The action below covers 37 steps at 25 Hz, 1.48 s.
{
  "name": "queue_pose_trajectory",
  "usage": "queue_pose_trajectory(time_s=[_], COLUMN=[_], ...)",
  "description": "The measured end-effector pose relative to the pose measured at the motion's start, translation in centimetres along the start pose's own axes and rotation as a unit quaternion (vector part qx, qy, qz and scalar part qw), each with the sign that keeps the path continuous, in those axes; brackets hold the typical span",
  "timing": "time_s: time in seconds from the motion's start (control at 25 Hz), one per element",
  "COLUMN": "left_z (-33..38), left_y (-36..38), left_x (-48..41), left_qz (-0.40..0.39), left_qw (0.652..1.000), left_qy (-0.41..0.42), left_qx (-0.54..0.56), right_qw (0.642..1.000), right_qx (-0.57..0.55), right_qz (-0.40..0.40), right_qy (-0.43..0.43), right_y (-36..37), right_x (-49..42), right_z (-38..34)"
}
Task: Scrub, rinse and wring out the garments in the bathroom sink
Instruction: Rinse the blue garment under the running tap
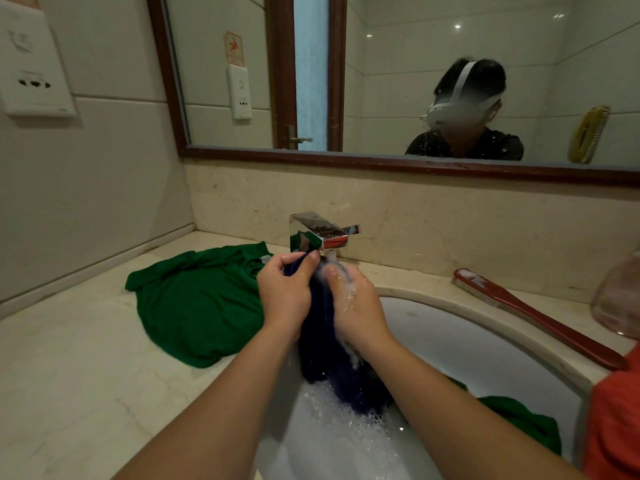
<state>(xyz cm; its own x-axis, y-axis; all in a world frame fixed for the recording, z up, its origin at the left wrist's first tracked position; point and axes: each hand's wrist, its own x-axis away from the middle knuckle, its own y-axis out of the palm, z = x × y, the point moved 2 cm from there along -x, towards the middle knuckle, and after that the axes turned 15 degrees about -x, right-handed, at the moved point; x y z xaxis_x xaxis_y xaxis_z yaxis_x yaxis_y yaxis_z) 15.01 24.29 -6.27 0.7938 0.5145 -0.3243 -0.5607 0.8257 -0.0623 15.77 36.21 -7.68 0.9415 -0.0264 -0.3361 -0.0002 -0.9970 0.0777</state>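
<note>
Over the sink (467, 344), by its left rim, left hand (284, 296) and right hand (356, 308) grip the navy garment (317, 344).

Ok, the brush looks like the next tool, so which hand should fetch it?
Right, probably. The brush lies on the counter right of the sink, on the right hand's side. The left hand also grips the navy garment below the tap and could hold it alone.

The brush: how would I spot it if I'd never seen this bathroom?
Start at the tap behind the sink. Right of it, on the counter, the brush lies along the sink's rim. It alone is long, stiff and dark red, bristled at its far end.
</note>
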Motion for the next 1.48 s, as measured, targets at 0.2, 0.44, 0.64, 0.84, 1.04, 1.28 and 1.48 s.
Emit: queue_pose_trajectory(time_s=[0.2, 0.44, 0.64, 0.84, 1.04, 1.28, 1.48], left_z=[0.1, -0.6, -0.3, -1.2, -0.7, -1.0, -1.1], left_y=[0.6, 1.7, 1.8, 1.5, 1.7, 2.3, 1.6], left_x=[0.6, 1.4, 1.3, 0.6, 0.8, 1.8, 0.6], left_qz=[-0.062, -0.183, -0.242, -0.22, -0.168, -0.215, -0.116], left_qw=[0.996, 0.981, 0.955, 0.923, 0.975, 0.965, 0.991], left_qy=[0.03, -0.052, -0.137, -0.231, -0.131, 0.068, 0.028], left_qx=[-0.051, -0.035, 0.103, 0.215, 0.06, -0.135, -0.06], right_qw=[0.998, 0.992, 0.995, 0.999, 0.996, 0.987, 0.995], right_qx=[0.027, 0.041, 0.03, 0.029, 0.037, 0.008, -0.025], right_qz=[0.051, 0.116, 0.095, 0.022, 0.079, 0.152, 0.096], right_qy=[-0.024, -0.035, -0.03, -0.001, -0.028, -0.06, -0.011], right_y=[-1.6, -3.5, -3.0, -1.5, -2.1, -2.8, -1.9], right_x=[-0.7, -1.4, -1.2, -0.9, -1.1, -1.7, -1.7], right_z=[0.4, 0.6, 0.5, 1.0, 0.5, -0.2, 0.5])
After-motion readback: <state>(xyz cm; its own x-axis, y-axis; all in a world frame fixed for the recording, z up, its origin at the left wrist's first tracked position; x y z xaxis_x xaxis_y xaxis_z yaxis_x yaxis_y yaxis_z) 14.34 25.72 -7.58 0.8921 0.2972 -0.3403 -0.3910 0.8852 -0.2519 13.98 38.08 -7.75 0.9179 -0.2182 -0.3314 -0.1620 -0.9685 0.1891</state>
